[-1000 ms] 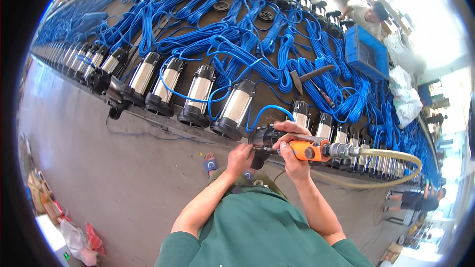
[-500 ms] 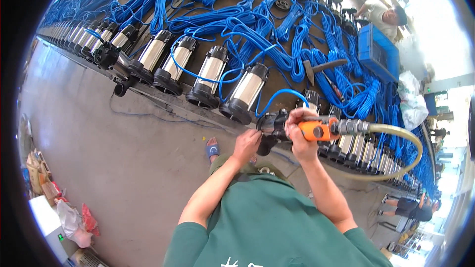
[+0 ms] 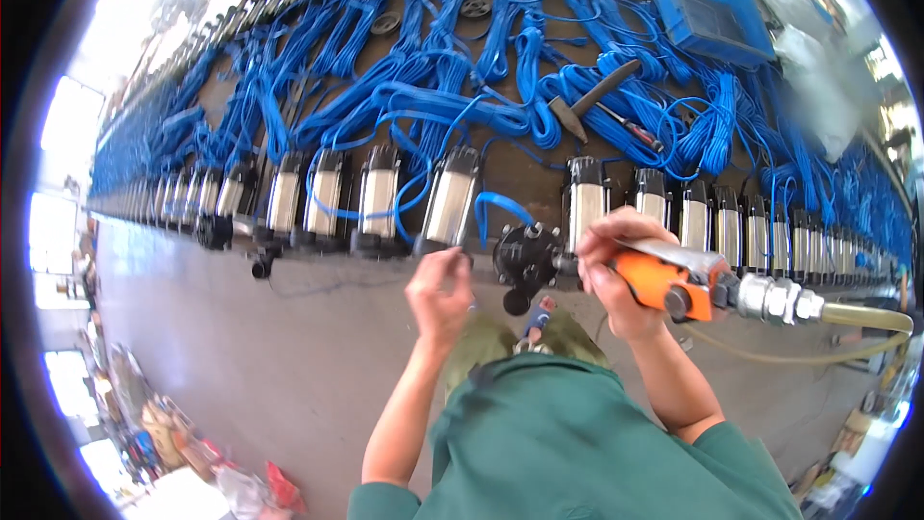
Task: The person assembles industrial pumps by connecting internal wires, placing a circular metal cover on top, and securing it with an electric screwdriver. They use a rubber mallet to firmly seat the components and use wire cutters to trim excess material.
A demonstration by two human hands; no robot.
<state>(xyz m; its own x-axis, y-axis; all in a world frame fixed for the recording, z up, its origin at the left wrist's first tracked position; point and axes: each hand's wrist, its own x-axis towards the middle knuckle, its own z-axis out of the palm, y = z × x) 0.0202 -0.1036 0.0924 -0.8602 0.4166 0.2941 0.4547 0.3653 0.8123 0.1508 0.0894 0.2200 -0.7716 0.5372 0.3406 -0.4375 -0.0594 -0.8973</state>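
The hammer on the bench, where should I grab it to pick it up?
Probably the hammer by the free end of its long handle, coming from above on the far right. That end lies bare on the bench, while the head end rests by blue cable coils.

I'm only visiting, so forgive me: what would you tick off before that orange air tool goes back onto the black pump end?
1. Right hand grips the orange air tool: ok.
2. Hose joined at the metal fitting: ok.
3. Tool tip seated on the black pump end: cannot tell, the hand hides it.
4. Left hand off the pump end: ok, it hangs apart; whether it holds anything, cannot tell.
5. Blue cable away from the pump end: not ok, it loops beside it.
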